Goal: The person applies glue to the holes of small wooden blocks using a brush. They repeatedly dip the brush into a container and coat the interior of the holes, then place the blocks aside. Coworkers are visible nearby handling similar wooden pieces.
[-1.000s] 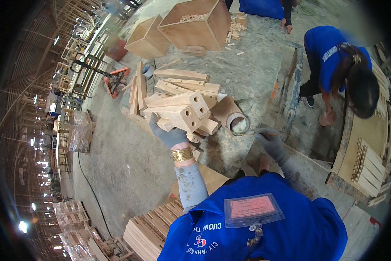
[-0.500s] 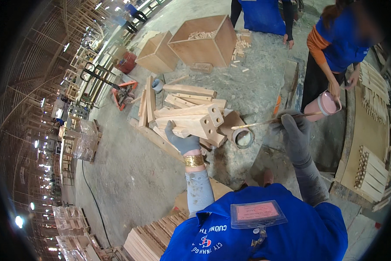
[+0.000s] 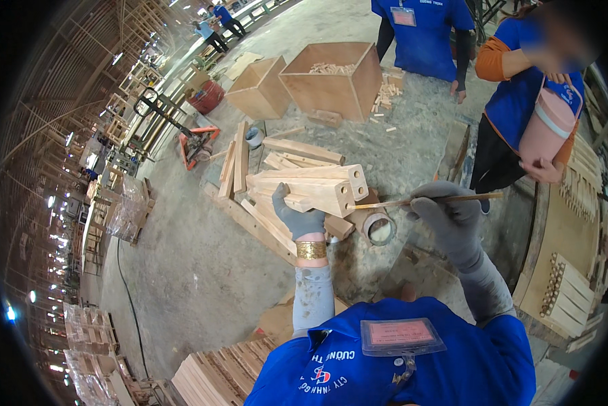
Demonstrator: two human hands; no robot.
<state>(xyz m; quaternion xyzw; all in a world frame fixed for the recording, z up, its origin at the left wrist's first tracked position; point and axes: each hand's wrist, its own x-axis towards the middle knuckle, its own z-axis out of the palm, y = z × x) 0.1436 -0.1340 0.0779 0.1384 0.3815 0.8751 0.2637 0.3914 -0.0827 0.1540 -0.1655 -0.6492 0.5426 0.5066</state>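
Note:
My left hand, in a grey glove, is closed around a bundle of wooden pieces with round holes drilled in their end faces. My right hand, gloved too, pinches a thin brown stick. The stick's left tip meets the end face of the lower wooden piece, at or beside a hole; whether it enters is too small to tell. Just below that end stands a round open container with pale contents. More wooden pieces lie beneath and behind the bundle.
Two plywood boxes stand behind, the larger holding small dowels. A co-worker at right holds a pink flask; another person stands behind. An orange pallet jack is at far left. Slats lie on a bench at right and stacked boards at lower left.
The stick's tip has moved from above the round container to the end of the wooden bundle. The co-worker has raised the pink flask against their body.

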